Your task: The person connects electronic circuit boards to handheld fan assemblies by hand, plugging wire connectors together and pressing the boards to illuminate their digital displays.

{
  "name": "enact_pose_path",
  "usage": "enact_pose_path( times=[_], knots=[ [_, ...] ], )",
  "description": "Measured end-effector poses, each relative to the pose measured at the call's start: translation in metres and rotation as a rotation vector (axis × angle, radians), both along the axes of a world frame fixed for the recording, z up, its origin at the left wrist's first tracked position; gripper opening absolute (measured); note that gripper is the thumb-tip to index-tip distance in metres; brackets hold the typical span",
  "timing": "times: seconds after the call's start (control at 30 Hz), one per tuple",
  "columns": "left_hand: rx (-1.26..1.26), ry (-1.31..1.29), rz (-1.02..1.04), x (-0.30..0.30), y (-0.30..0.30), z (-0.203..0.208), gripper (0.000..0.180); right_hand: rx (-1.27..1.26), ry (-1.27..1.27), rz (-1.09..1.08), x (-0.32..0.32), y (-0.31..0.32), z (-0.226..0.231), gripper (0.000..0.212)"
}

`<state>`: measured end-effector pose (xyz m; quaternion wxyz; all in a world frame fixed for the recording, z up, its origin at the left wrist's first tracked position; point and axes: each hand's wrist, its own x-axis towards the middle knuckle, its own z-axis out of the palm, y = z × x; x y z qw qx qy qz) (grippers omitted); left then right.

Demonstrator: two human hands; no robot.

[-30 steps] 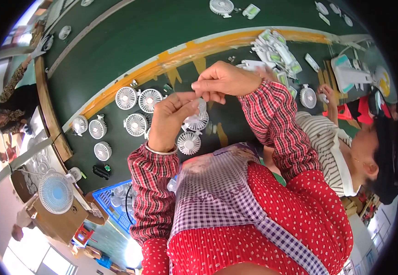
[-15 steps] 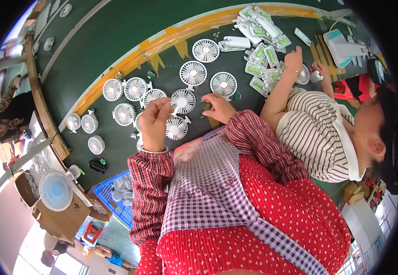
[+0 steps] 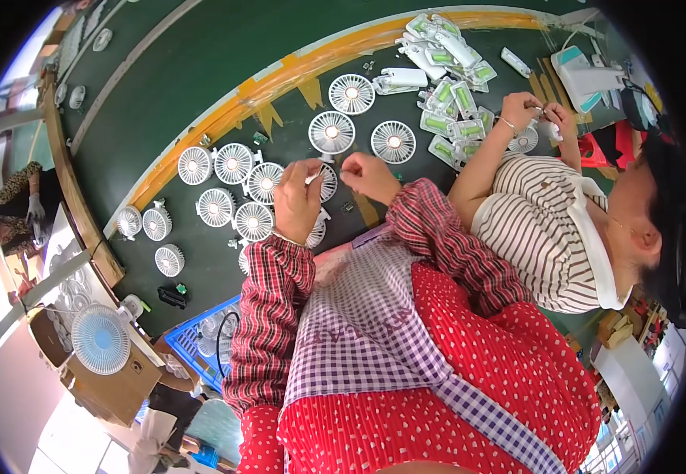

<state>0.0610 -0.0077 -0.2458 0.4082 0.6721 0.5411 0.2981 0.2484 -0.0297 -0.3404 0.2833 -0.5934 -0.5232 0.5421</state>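
My left hand is closed, thumb and fingertips pinched together over a white round fan head. Just to its right, my right hand is closed too, its fingertips bent toward the left ones. Whatever is between the fingertips is too small to make out. My hands partly cover that fan head and another one below it. Several more white fan heads lie around, among them one above my hands, one to the right and one to the left.
At my right a co-worker in a striped top handles a small white part. White handle shells with green cells are heaped beyond. Yellow tape edges the green table. A blue crate and a cardboard box stand lower left.
My right hand has moved left and its fingers have closed in. My left hand has shifted right, so the two are closer. The co-worker's hands have come together.
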Motion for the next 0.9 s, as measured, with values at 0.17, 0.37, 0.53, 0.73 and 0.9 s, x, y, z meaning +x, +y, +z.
enact_pose_path(
  times=[0.17, 0.37, 0.53, 0.73, 0.9],
  knots=[
    [0.042, -0.115, -0.139, -0.003, 0.015, 0.008, 0.043, -0.481, 0.607, -0.130, 0.002, 0.032, 0.079, 0.021],
    [-0.472, -0.440, -0.139, -0.002, 0.021, 0.037, 0.033, -0.441, 0.498, 0.082, 0.013, 0.046, 0.132, 0.020],
    [-0.651, -0.558, -0.105, -0.003, 0.010, 0.041, 0.028, -0.384, 0.367, 0.193, 0.009, 0.046, 0.156, 0.019],
    [-0.694, -0.626, 0.179, 0.003, -0.002, 0.059, 0.022, -0.225, 0.164, 0.058, 0.054, 0.074, 0.128, 0.032],
    [-0.619, -0.685, 0.161, 0.016, 0.012, 0.077, 0.018, 0.321, -0.571, -0.324, 0.135, 0.123, 0.033, 0.007]
  ],
)
